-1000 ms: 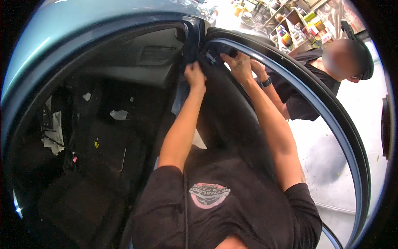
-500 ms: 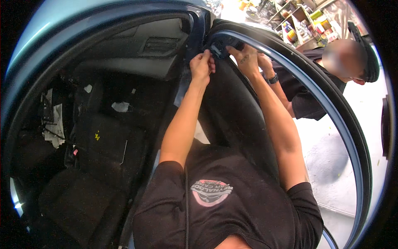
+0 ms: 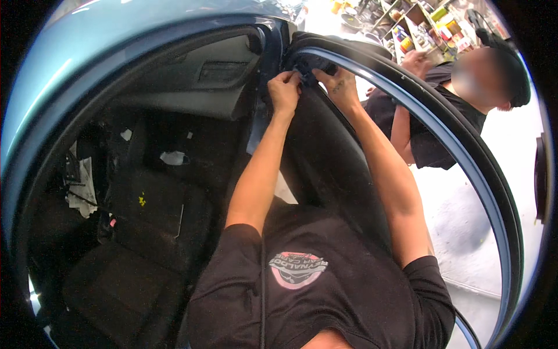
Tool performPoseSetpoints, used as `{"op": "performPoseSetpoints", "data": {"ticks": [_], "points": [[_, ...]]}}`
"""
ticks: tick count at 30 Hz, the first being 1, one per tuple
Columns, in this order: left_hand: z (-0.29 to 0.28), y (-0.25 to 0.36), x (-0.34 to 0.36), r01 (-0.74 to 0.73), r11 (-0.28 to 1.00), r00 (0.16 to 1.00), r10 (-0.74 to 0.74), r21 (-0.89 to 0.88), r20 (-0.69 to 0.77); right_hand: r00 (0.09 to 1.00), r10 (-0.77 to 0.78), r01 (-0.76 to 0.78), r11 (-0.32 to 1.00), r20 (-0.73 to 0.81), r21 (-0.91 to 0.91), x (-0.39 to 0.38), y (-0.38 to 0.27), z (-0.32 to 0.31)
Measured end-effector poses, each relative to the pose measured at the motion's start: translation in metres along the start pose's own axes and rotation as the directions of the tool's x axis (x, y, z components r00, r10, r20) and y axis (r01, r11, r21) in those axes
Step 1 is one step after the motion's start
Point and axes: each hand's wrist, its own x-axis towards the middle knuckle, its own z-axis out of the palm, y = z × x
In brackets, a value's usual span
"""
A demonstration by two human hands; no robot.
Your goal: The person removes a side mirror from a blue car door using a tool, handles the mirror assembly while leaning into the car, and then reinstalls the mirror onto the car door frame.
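We have both arms raised to the top front corner of the blue car door frame. Left hand and right hand, fingers curled, pinch the black rubber weatherstrip there. A second person's hand rests on the frame's outer edge.

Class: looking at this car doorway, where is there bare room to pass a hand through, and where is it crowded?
Free: the window opening inside the door frame, right of the right hand. Crowded: the top corner, where the left hand and right hand meet on dark trim.
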Motion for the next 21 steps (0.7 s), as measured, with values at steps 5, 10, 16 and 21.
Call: {"op": "performPoseSetpoints", "data": {"ticks": [5,10,16,21], "points": [[0.002,-0.002,0.007,0.026,0.999,0.999,-0.028,-0.031,-0.045,0.998,-0.054,0.057,0.993,0.031,-0.103,0.003,-0.006,0.004],[0.008,-0.004,0.002,-0.060,0.987,0.993,0.074,0.148,-0.089,0.992,-0.123,0.121,0.990,-0.033,-0.073,0.002,0.013,0.008],[0.010,-0.014,-0.003,-0.172,0.950,0.976,0.200,0.259,-0.087,0.990,-0.141,0.142,0.973,0.018,-0.181,-0.008,0.005,0.000],[0.012,-0.030,-0.002,-0.293,0.913,0.943,0.326,0.282,-0.074,1.000,-0.007,0.006,0.999,-0.027,-0.044,-0.017,-0.008,-0.002]]}}
